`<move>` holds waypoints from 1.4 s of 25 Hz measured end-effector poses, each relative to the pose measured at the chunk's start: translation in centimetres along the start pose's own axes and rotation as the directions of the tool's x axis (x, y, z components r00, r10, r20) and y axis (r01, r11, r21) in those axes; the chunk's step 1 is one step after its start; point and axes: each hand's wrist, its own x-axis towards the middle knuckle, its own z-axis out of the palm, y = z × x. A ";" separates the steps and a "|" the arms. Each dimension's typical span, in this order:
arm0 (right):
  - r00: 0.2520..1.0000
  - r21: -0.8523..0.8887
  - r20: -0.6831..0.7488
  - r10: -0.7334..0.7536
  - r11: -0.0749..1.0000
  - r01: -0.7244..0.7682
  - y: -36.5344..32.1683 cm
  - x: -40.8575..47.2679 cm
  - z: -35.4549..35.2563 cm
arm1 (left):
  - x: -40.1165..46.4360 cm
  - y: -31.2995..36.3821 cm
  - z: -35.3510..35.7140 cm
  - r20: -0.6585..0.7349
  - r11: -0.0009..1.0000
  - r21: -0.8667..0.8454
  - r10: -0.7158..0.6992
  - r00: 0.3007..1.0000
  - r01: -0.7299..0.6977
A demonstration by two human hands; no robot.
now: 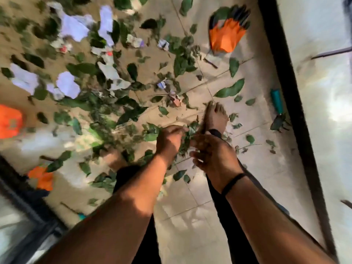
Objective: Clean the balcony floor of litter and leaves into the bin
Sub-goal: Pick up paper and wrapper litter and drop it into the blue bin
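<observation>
Green leaves (230, 90) and torn white paper scraps (68, 86) lie scattered over the beige tiled balcony floor (257, 168). Both my hands reach down together just above my bare feet. My left hand (168, 141) grips a bunch of leaves (185, 143), its fingers curled round them. My right hand (215, 155) closes on the same bunch from the right, fingers curled round it. The view is blurred by motion. No bin is plainly recognisable.
An orange and black work glove (226, 33) lies at the top right. An orange object (9, 121) sits at the left edge, another (42, 177) lower left. A teal-handled tool (277, 101) lies along the dark door frame (289, 92) on the right. Small crumpled wrappers (135, 41) sit among the leaves.
</observation>
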 end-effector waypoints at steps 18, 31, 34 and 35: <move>0.995 -0.249 0.088 -0.040 0.967 0.061 -5.1 1.8 3.5 | 12.1 4.2 -0.9 -0.002 0.944 0.298 0.149 0.989 -0.142; 0.969 -0.358 -0.015 -0.245 0.907 0.223 -2.9 2.6 3.9 | 2.1 5.9 -8.0 0.441 0.986 -0.161 0.040 0.897 0.035; 0.962 -0.344 -0.064 -0.266 0.911 0.228 -3.0 2.8 3.9 | 5.6 5.3 -6.6 0.211 0.997 -0.068 -0.014 0.977 0.029; 0.961 -0.351 -0.076 -0.267 0.909 0.225 -3.0 2.8 3.9 | 6.9 4.8 -6.0 0.138 1.000 0.001 -0.024 0.990 0.024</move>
